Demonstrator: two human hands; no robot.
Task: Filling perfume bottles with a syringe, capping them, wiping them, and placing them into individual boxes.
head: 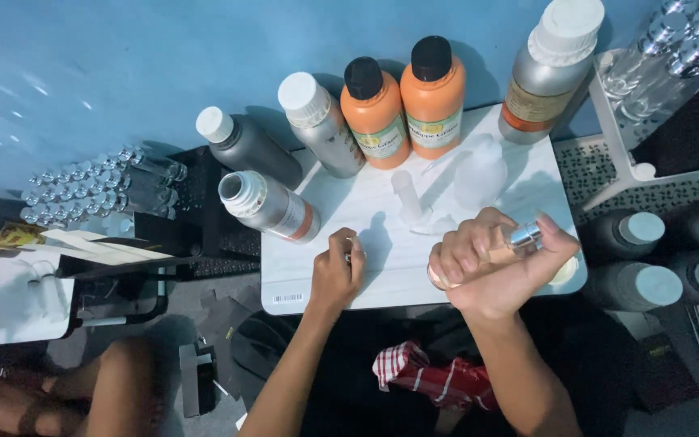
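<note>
The right hand (499,271) grips a small clear spray bottle (505,247) over the near right part of the white tray (382,275); the bottle lies tilted, its long axis nearly level, its silver sprayer head (525,237) pointing right under the forefinger. The left hand (335,275) rests on the tray's near edge, fingers (349,247) curled around something small and hidden. A bare stretch of tray lies between the hands. Behind stand two orange bottles (404,101), grey metal bottles (317,121), one uncapped bottle (269,206) lying over the tray's left edge, and a clear plastic funnel (408,198).
</note>
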